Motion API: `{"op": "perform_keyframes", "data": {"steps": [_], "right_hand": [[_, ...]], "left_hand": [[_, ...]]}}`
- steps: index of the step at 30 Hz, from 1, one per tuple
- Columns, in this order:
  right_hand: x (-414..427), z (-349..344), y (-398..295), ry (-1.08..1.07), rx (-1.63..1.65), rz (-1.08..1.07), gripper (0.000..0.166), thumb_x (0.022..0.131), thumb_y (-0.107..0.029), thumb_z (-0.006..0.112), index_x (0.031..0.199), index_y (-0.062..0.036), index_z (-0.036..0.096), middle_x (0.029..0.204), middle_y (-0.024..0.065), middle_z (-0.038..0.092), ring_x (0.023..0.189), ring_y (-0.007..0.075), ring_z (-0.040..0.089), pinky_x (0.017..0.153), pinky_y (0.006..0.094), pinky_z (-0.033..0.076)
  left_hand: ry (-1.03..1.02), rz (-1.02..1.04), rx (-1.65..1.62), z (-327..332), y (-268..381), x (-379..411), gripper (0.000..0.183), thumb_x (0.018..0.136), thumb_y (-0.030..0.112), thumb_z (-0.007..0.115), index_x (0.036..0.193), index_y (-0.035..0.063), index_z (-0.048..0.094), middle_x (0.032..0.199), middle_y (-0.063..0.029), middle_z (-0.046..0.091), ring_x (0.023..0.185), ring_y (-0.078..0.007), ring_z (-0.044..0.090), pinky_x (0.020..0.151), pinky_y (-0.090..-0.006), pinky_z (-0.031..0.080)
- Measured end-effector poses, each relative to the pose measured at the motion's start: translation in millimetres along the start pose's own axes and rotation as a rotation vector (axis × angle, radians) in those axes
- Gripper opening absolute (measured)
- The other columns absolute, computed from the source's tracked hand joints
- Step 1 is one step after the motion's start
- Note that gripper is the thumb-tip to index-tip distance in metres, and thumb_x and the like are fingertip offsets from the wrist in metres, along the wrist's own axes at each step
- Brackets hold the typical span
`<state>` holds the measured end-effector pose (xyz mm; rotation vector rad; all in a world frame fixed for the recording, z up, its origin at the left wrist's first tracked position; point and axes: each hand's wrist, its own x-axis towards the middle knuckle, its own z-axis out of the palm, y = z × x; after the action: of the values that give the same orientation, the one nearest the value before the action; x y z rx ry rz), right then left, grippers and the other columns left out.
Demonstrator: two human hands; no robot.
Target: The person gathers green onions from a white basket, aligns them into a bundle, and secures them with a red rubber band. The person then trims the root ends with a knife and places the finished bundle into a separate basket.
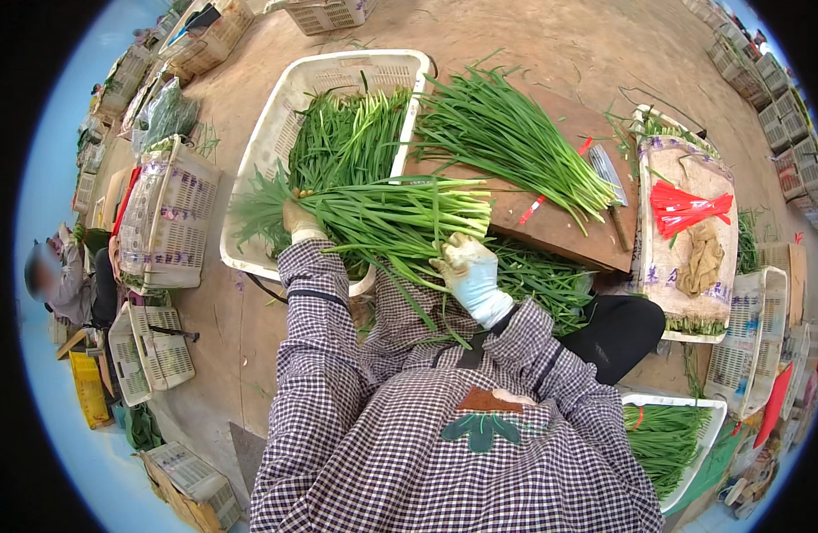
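Observation:
My left hand, in a soiled glove, grips the leafy part of a loose bunch of Chinese chives held across my lap. Gloved too, my right hand is at the pale stem end with curled fingers; whether it pinches any stalks cannot be told. Under the leaf tips, a white plastic crate holds more chives. A large pile of chives lies on a brown board, its stems pointing right. Beside those stems rests a knife with a wooden handle, near red ties.
At right, a cloth-covered crate bears a bundle of red ties and a crumpled tan glove. Tied chives fill a white crate at lower right. Loose leaves lie below the board. Another person sits at far left among crates.

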<state>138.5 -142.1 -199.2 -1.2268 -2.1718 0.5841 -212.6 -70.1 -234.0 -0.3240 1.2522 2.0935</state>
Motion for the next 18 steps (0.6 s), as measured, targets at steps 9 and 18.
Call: {"op": "perform_keyframes", "data": {"steps": [9, 18], "right_hand": [[-13, -88, 9, -0.227, 0.483, -0.242, 0.019, 0.072, -0.011, 0.077, 0.081, -0.0010, 0.063, 0.080, 0.0066, 0.062, 0.068, 0.0181, 0.062, 0.061, 0.0295, 0.051], [-44, -42, 34, -0.465, 1.510, 0.764, 0.037, 0.089, -0.013, 0.064, 0.121, -0.0017, 0.048, 0.115, 0.0111, 0.058, 0.096, 0.0226, 0.063, 0.088, 0.0403, 0.055]], "left_hand": [[-0.013, -0.094, 0.067, -21, -1, 1, 0.013, 0.088, 0.014, 0.048, 0.080, 0.0050, 0.054, 0.073, -0.0078, 0.055, 0.066, -0.0213, 0.052, 0.065, -0.0361, 0.048], [0.066, -0.100, 0.119, -44, -19, -7, 0.025, 0.094, 0.027, 0.037, 0.095, 0.0110, 0.056, 0.094, -0.0123, 0.060, 0.087, -0.0284, 0.059, 0.079, -0.0461, 0.050]]}}
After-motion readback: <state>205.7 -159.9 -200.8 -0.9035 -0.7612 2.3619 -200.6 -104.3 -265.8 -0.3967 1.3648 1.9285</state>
